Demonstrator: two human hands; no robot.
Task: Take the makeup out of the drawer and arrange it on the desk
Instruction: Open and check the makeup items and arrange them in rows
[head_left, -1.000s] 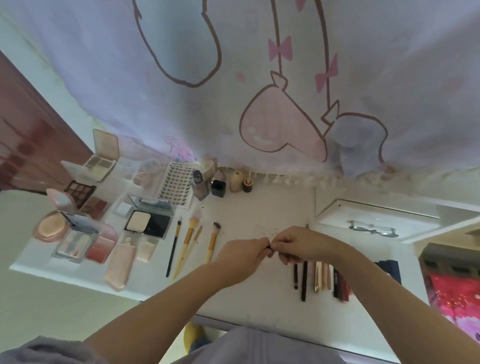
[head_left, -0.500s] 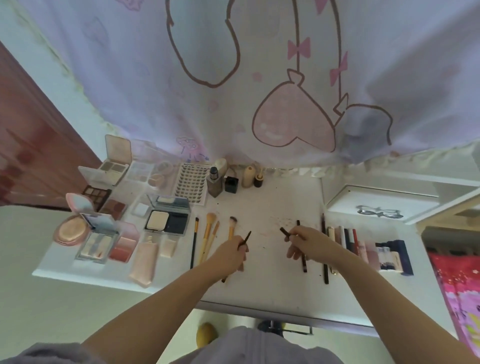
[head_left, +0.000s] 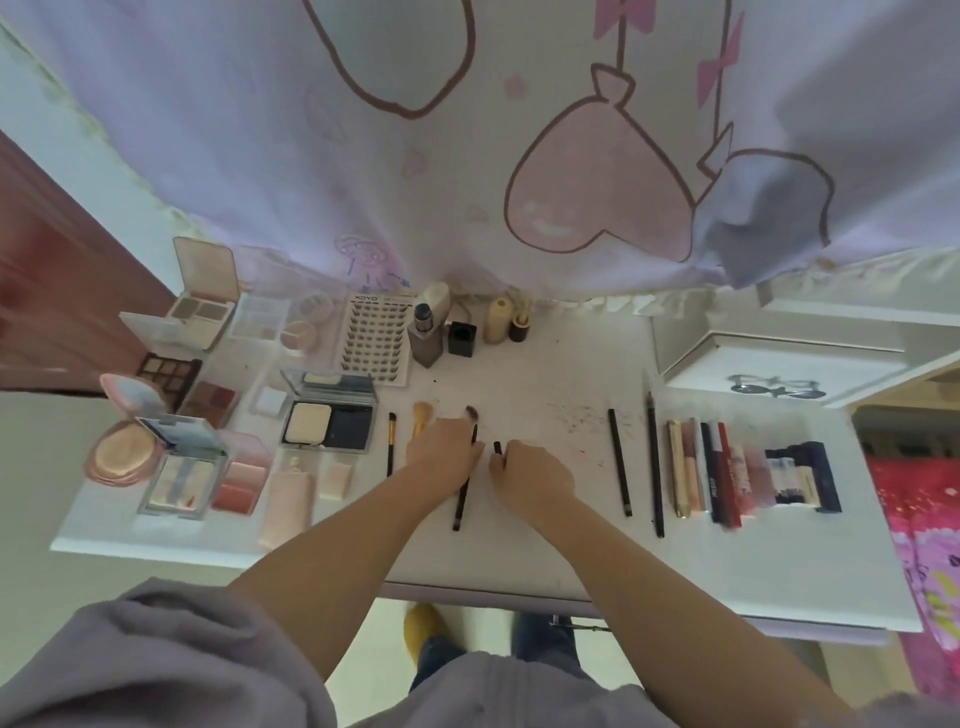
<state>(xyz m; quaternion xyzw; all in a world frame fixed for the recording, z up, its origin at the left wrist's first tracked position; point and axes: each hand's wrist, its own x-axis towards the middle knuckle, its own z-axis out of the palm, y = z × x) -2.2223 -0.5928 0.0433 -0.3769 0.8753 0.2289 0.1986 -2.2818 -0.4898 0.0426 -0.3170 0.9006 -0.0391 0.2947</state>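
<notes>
On the white desk, my left hand grips a thin black makeup pencil. The pencil lies lengthwise on the desk just right of the makeup brushes. My right hand is beside it and pinches a small black cap at its fingertips. The two hands are a short gap apart. The pencil's upper part is partly hidden under my left fingers.
Open compacts and palettes fill the desk's left side. A lash box and small bottles stand at the back. Two black pencils and a row of lipsticks lie on the right, below the open white drawer.
The hands were together at the pencil's cap, then pulled apart with pencil left and cap right. Both have now come down to the desk beside the brushes.
</notes>
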